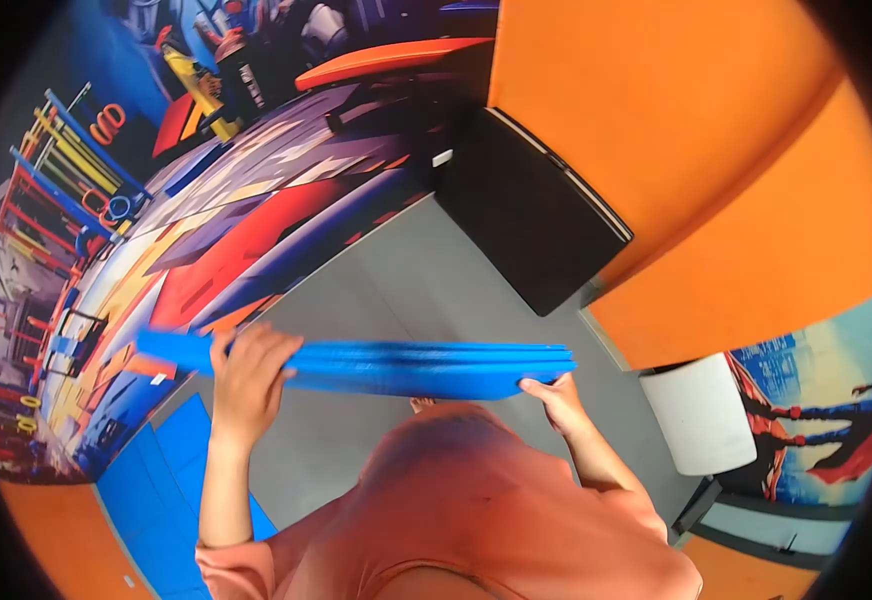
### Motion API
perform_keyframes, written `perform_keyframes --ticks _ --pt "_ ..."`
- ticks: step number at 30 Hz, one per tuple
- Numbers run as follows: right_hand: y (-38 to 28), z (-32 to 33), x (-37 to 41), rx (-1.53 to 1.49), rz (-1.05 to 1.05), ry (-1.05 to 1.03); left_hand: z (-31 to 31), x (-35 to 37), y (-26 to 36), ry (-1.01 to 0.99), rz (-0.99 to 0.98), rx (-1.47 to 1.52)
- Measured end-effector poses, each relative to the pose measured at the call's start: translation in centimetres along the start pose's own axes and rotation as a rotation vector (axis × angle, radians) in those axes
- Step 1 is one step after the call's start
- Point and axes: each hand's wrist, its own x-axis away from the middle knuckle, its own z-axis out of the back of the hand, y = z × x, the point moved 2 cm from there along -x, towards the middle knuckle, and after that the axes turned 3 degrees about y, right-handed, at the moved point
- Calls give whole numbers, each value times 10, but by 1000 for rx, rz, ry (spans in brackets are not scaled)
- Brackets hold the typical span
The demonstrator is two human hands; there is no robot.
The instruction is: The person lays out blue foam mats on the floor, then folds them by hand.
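A long blue folded mat [416, 368] is stretched level across the front of my body, in several flat layers. My left hand [254, 372] is closed over its left part, fingers wrapped across the top. At the other end my right hand [553, 398] grips the lower corner, with the thumb on the near face. The mat's left tip is smeared by motion. Its underside is hidden.
Another blue creased sheet [181, 455] lies on the grey floor [396, 270] at the left. A black box-like piece [531, 205] stands against the orange wall [656, 90]. To the right is a white seat-like object [698, 415]. A colourful mural [256, 230] covers the left wall.
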Motion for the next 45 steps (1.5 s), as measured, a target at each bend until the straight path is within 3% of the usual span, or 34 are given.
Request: perform_keyframes --ticks 2,4,6,8,9,11,13,14,16,19,20,22,25,26,27,29,30,32,37,39,45 --pt "1 20 40 -213 103 225 -31 -22 15 237 -37 -69" --pt "12 43 64 -339 96 254 -91 -23 25 555 54 3" --pt "13 61 84 -482 62 283 -159 -2 47 660 375 375" --pt "2 69 101 -503 70 278 -234 47 85 662 873 696" --pt "-2 72 104 -522 66 276 -268 81 109 459 1148 896" --pt "-5 79 103 -511 85 244 -305 132 157 -178 1523 1275" --pt "-1 84 101 -599 -65 137 -320 162 202 -485 1365 1381" --pt "2 86 96 -668 -138 96 -323 163 220 -459 1386 1403" --pt "5 82 87 -757 -251 33 -302 147 257 -208 1244 2045" --pt "15 98 76 -628 -288 56 -308 148 261 -68 1408 2209" --pt "21 106 74 -621 -301 43 -306 145 263 -44 1420 2208" --pt "28 124 69 -374 -341 181 -291 126 272 -167 1483 1934" --pt "48 171 41 -456 -451 157 -323 108 283 -63 1574 1803" --pt "68 194 25 -385 -512 195 -331 99 291 -38 1579 1812" --pt "134 259 2 -370 -512 182 -340 90 299 -108 1659 1694" --pt "235 324 -68 -1145 -626 -802 -362 75 312 -158 1739 1582" --pt "212 326 -66 -1132 -640 -811 -381 74 320 -226 1767 1602" --pt "168 323 -47 -376 -751 165 -413 77 335 -279 1802 1620" --pt "175 371 -74 -349 -975 226 -440 81 359 -371 1946 1613" --pt "173 381 -86 -313 -1039 217 -438 75 370 -314 1968 1641" --pt "146 370 -130 -188 -883 129 -445 72 364 -179 1977 1660"
